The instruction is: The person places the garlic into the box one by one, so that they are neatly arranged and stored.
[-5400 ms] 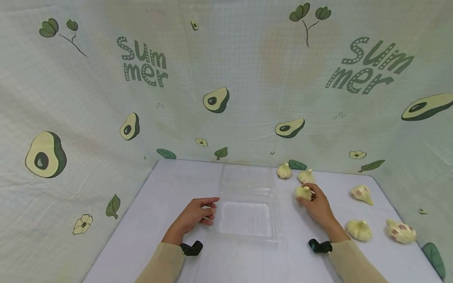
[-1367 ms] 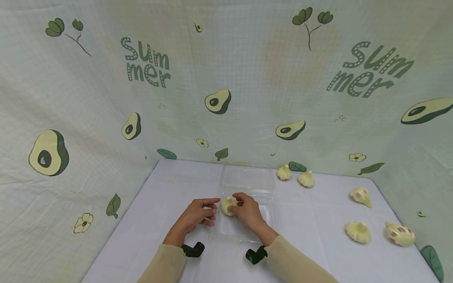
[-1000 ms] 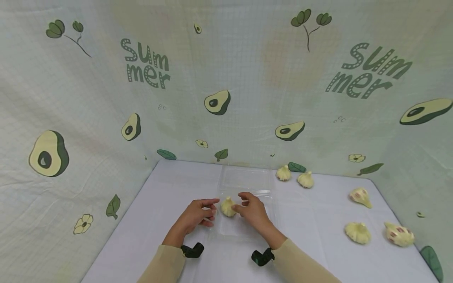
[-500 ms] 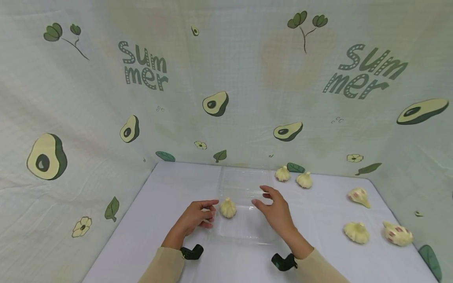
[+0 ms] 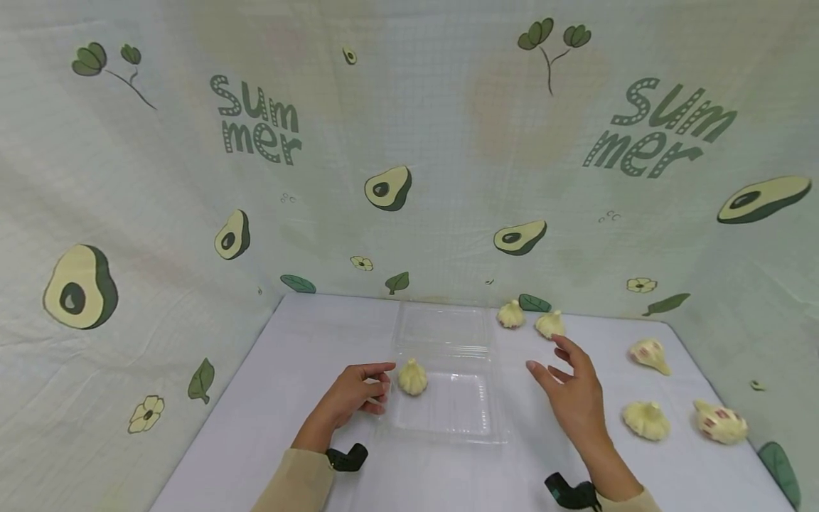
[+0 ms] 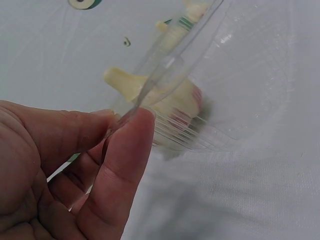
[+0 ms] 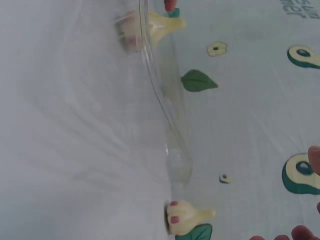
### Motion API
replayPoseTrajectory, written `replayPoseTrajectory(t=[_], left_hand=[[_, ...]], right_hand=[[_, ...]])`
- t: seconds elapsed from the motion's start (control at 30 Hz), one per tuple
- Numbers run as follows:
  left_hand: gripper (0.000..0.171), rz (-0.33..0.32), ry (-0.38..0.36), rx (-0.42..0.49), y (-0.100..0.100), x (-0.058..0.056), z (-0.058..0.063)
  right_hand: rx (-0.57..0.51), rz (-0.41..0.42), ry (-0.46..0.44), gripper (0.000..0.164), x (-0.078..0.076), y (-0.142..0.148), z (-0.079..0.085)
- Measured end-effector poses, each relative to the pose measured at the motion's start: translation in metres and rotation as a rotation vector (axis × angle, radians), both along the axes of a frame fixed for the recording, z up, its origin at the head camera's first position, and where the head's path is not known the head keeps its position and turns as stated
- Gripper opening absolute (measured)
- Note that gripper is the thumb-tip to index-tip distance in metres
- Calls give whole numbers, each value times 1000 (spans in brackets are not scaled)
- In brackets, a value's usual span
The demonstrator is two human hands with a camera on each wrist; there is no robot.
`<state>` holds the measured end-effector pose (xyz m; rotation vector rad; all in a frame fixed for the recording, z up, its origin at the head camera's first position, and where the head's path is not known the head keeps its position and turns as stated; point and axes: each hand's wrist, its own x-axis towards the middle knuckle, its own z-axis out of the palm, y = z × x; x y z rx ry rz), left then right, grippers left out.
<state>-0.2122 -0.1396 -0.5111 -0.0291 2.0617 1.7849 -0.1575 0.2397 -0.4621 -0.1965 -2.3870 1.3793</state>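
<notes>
The left hand [image 5: 354,391] angles inward, thumb and finger pinching the left rim of the clear container [image 5: 441,409] open on the worktop [image 5: 320,334]. One garlic bulb [image 5: 412,377] sits upright inside, just beside that hand. The right hand [image 5: 576,398] reaches forward past the container's right side, thumb and fingers apart, forefinger near the rear garlic bulb [image 5: 549,324]; whether they touch is unclear.

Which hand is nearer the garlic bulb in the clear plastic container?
Left: the left hand pinches the container rim beside the garlic bulb; the right hand hovers beyond the opposite side.
</notes>
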Motion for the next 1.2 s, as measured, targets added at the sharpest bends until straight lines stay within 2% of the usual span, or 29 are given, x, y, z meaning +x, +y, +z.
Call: replayPoseTrajectory(t=[0.27, 0.4, 0.53, 0.6, 0.7, 0.73, 0.83, 0.93, 1.07, 1.2], left_hand=[[49, -4, 8, 6, 0, 0, -1], [49, -6, 10, 1, 0, 0, 0], [49, -4, 10, -2, -1, 0, 0], [49, -4, 10, -3, -1, 0, -1], [49, -2, 11, -6, -1, -1, -3], [49, -2, 12, -6, -2, -1, -3], [49, 1, 11, -3, -2, -2, -4], [49, 2, 9, 2, -3, -2, -5], [49, 1, 8, 4, -3, -3, -6], [49, -2, 10, 11, -3, -3, -6]], right_hand=[[-3, -153, 35, 66, 16, 35, -4], [3, -263, 87, 64, 21, 51, -8], [59, -384, 166, 63, 28, 67, -14], [83, -447, 159, 64, 32, 77, -17], [98, -520, 54, 69, 37, 92, -21], [95, -530, -6, 72, 38, 97, -22], [84, -528, -172, 80, 38, 112, -27], [54, -505, -292, 87, 38, 123, -37], [50, -465, -362, 91, 37, 133, -50], [74, -421, -353, 89, 35, 139, -59]])
